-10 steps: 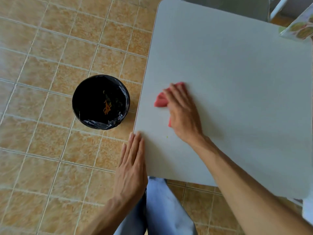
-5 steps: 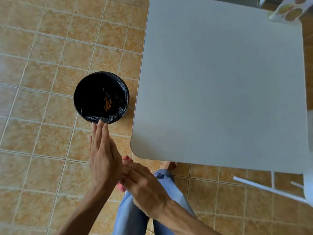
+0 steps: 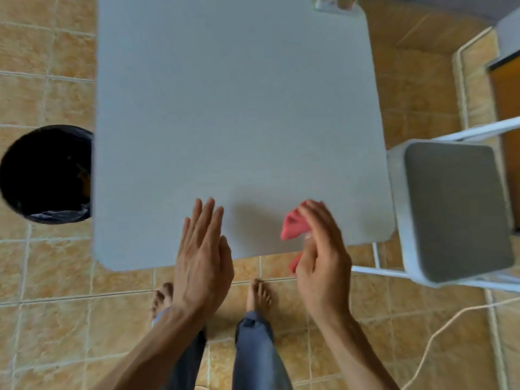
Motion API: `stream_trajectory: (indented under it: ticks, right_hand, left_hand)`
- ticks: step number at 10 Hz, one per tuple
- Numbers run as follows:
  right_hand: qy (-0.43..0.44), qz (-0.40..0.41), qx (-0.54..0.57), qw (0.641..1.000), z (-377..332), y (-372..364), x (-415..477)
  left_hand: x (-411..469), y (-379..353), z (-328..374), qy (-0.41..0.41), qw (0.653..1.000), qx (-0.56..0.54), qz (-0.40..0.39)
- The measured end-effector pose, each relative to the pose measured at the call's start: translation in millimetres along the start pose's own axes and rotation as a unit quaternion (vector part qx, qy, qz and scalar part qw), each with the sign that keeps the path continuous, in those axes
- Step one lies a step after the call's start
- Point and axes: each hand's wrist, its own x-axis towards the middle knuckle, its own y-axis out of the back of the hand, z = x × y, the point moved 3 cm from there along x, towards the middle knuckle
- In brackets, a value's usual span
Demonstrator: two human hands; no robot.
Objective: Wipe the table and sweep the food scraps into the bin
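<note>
**Both hands back at the near edge of the tabletop**

Half a second ago both hands were low over the floor beside the bin; now they are raised over the near edge of the tabletop (image 3: 236, 108). The left hand (image 3: 201, 260) is flat and open, holding nothing. The right hand (image 3: 323, 260) is curled around the red cloth (image 3: 292, 226). The bin (image 3: 42, 175) now stands at the tabletop's left edge, partly hidden under it

No readable text, labels or numbers; printed carton (image 3: 334, 2) at table's far edge too blurred.
</note>
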Motion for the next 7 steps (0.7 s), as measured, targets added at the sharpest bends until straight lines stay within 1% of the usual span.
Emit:
stream_trajectory:
  ticks: [1, 2, 3, 4, 5, 6, 7]
  right_hand:
    - [-0.048, 0.106, -0.031, 0.993, 47, 47, 23]
    - [-0.052, 0.15, -0.059, 0.986, 101, 63, 44]
    - [-0.081, 0.073, -0.116, 0.987, 142, 51, 60]
    - [-0.096, 0.026, -0.254, 0.962, 154, 39, 60]
    - [-0.088, -0.007, -0.281, 0.956, 153, 39, 57]
    - [-0.124, -0.089, -0.269, 0.951, 145, 51, 64]
    - [-0.157, -0.161, -0.241, 0.944, 116, 76, 74]
  left_hand:
    - [7, -51, 52, -0.043, 0.998, 0.01, -0.045]
    - [14, -94, 92, -0.076, 0.993, 0.041, -0.079]
    - [18, -124, 106, -0.084, 0.988, 0.083, -0.101]
    - [15, -136, 100, -0.086, 0.979, 0.145, -0.112]
    - [14, -131, 98, -0.098, 0.968, 0.182, -0.141]
    - [22, -111, 112, -0.072, 0.955, 0.215, -0.191]
    - [20, -71, 135, -0.036, 0.956, 0.214, -0.2]
